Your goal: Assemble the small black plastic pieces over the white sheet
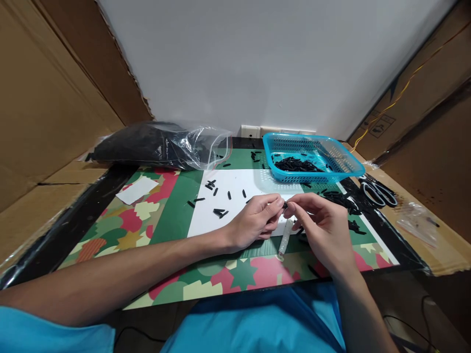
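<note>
Plainly, the largest thing before us is the pale wall (pixel 239 63), with cardboard (pixel 55 98) standing to its left and more of it to the right. Below the wall we have the dark table (pixel 115 180), mostly covered by a green patterned sheet (pixel 235 277). A clear bag (pixel 147 147) full of something black lies at the far left, its open-looking end towards the middle. At the far right we see the blue basket (pixel 312 178), a heap of black pieces on its floor, and nearer us a white sheet (pixel 200 225) lies flat on the patterned one.

Over the white sheet's near part, our left hand (pixel 257 220) and right hand (pixel 327 225) meet, their fingertips nearly touching. Scissors (pixel 379 191) with pale handles lie by the right edge, near a small clear packet (pixel 415 223); a white slip (pixel 137 190) rests on the left. Just below our hands lies a pale, narrow tube (pixel 285 239). Loose black pieces (pixel 229 195) are scattered around. Smallest, one black bit (pixel 285 206) sits at our fingertips: the fingers of both hands are pinched narrow around it, mostly hiding it.
</note>
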Motion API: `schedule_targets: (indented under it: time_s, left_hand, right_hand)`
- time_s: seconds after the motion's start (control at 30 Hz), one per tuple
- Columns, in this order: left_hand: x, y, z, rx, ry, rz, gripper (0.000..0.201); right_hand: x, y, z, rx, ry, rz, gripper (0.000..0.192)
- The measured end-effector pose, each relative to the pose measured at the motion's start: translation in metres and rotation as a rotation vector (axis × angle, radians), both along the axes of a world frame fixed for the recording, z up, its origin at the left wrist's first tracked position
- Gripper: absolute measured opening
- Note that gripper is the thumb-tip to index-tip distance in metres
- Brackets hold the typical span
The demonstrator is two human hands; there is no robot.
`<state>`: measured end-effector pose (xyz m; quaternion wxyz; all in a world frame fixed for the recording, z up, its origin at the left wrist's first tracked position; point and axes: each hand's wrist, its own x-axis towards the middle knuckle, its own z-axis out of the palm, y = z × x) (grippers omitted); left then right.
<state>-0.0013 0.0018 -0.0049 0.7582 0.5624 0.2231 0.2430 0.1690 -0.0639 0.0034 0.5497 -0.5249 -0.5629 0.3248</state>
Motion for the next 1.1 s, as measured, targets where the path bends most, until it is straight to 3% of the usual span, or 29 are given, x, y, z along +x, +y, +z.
schedule_targets:
  time_s: [0.23,1.1]
  left_hand:
    - [-0.0002,-0.0004,0.0036,-0.027,0.002,0.022,0.038]
    - [0.0004,-0.0001,0.004,0.025,-0.003,0.057,0.037]
  right_hand:
    - [0.003,0.0027,-0.0003,0.003,0.075,0.002,0.014]
    - [0.0027,0.0054,-0.0042,0.046,-0.018,-0.072,0.017]
